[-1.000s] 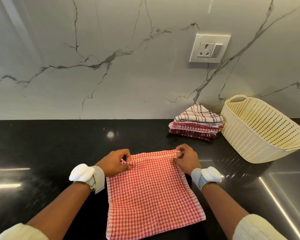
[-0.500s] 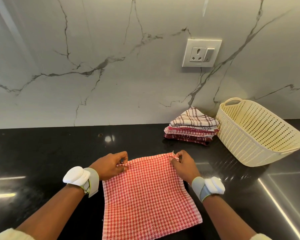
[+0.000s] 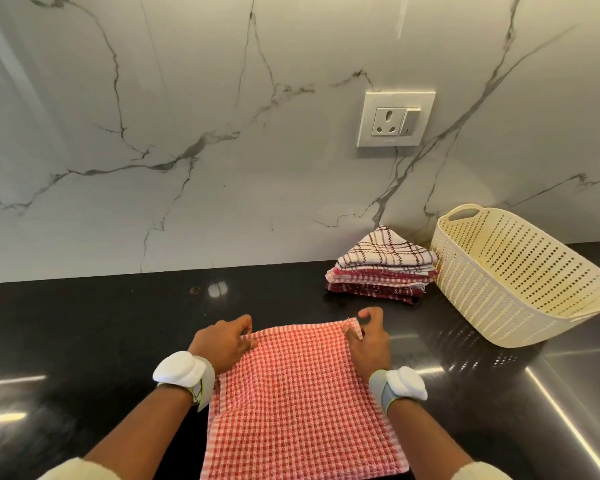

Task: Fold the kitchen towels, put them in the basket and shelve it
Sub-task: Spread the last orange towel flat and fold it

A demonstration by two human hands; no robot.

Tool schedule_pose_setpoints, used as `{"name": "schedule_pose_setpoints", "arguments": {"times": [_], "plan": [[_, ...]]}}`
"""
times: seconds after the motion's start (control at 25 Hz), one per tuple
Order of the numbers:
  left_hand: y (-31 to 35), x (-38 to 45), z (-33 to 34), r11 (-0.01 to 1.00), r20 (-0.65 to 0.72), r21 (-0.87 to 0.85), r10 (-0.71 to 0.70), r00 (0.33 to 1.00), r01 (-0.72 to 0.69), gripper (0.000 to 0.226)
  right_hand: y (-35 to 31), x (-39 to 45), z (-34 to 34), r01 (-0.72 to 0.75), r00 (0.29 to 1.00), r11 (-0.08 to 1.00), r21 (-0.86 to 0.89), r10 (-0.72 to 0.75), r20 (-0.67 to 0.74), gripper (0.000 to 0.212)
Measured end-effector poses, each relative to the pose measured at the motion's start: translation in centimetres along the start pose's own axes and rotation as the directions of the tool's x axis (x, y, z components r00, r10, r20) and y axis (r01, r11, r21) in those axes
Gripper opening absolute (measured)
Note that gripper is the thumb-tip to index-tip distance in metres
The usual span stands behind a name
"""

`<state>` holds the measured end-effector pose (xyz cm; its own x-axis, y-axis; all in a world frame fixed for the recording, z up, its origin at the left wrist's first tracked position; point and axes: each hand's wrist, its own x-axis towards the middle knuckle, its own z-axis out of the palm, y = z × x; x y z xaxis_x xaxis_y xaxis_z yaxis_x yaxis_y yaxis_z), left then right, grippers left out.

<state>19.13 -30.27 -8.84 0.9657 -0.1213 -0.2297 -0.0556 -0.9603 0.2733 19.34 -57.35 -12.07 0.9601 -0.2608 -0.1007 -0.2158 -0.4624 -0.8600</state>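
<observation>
Both grips, left hand (image 3: 222, 344) and right hand (image 3: 369, 341), are pinched on the red checked towel (image 3: 302, 403) (glossy black counter (image 3: 84, 327), marble wall (image 3: 187, 98)).

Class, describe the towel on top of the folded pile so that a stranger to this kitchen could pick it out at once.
Find the cream basket at the right of the black counter, against the marble wall. Touching its left side is a pile of folded towels. The top towel is white with thin dark brown lines; those beneath are red checks.
</observation>
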Motion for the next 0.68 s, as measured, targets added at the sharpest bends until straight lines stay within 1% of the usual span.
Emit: {"name": "schedule_pose_setpoints", "arguments": {"times": [0.08,0.16,0.2,0.24,0.28,0.32,0.36,0.4,0.44,0.48,0.52,0.56,0.6,0.68], "plan": [[0.1,0.0,0.2,0.999,-0.056,0.031,-0.028,0.998,0.029,0.018,0.1,0.0,0.3,0.017,1.000,0.999,-0.046,-0.017,-0.007,0.020],[0.2,-0.9,0.2,0.996,-0.149,-0.026,-0.082,0.985,0.079,0.021,-0.4,-0.5,0.2,0.037,0.999,0.997,-0.073,-0.037,-0.008,0.016],[0.1,-1.3,0.5,0.995,-0.216,-0.062,-0.094,0.972,0.082,0.027,-0.8,-0.7,-0.2,0.050,0.999,0.993,-0.104,-0.051,-0.008,0.018],[-0.4,-2.0,1.0,0.993,-0.282,-0.090,-0.097,0.955,0.075,0.033,-1.3,-1.1,-0.3,0.069,0.998,0.977,-0.201,-0.070,0.004,0.024],[-0.9,-2.6,1.6,0.990,-0.351,-0.132,-0.094,0.931,0.051,0.036,-1.7,-1.8,-0.2,0.103,0.994,0.928,-0.358,-0.106,0.012,0.036],[-1.3,-3.1,2.3,0.983,-0.405,-0.185,-0.080,0.911,0.004,0.033,-2.0,-2.8,0.1,0.137,0.988,0.845,-0.517,-0.153,0.011,0.050],[-1.8,-3.5,3.0,0.973,-0.416,-0.228,-0.068,0.907,-0.031,0.028,-2.4,-4.4,0.8,0.179,0.976,0.786,-0.592,-0.218,0.006,0.060],[-2.3,-3.8,3.8,0.968,-0.401,-0.244,-0.041,0.915,-0.064,0.029,-2.9,-6.6,1.8,0.243,0.958,0.767,-0.594,-0.286,0.023,0.064],[-2.5,-3.9,4.5,0.968,-0.366,-0.233,-0.003,0.931,-0.088,0.040,-3.3,-8.8,3.0,0.332,0.935,0.757,-0.563,-0.344,0.089,0.066],[-2.8,-4.1,5.3,0.971,-0.308,-0.218,0.026,0.951,-0.097,0.051,-3.3,-11.0,4.5,0.396,0.917,0.744,-0.539,-0.349,0.192,0.068],[-2.9,-4.2,5.7,0.978,-0.254,-0.191,0.033,0.967,-0.084,0.058,-3.1,-12.7,5.9,0.425,0.904,0.734,-0.530,-0.313,0.291,0.072],[-2.9,-4.2,6.0,0.984,-0.223,-0.165,0.029,0.974,-0.067,0.060,-2.6,-13.8,7.1,0.432,0.897,0.717,-0.547,-0.277,0.345,0.076],[-2.9,-4.1,6.1,0.988,-0.214,-0.143,0.022,0.977,-0.053,0.061,-2.0,-14.4,8.0,0.451,0.888,0.679,-0.580,-0.275,0.368,0.080],[-2.7,-4.1,5.9,0.994,-0.218,-0.099,0.018,0.976,-0.040,0.065,-1.1,-14.8,8.7,0.489,0.865,0.608,-0.626,-0.243,0.439,0.088]]}}
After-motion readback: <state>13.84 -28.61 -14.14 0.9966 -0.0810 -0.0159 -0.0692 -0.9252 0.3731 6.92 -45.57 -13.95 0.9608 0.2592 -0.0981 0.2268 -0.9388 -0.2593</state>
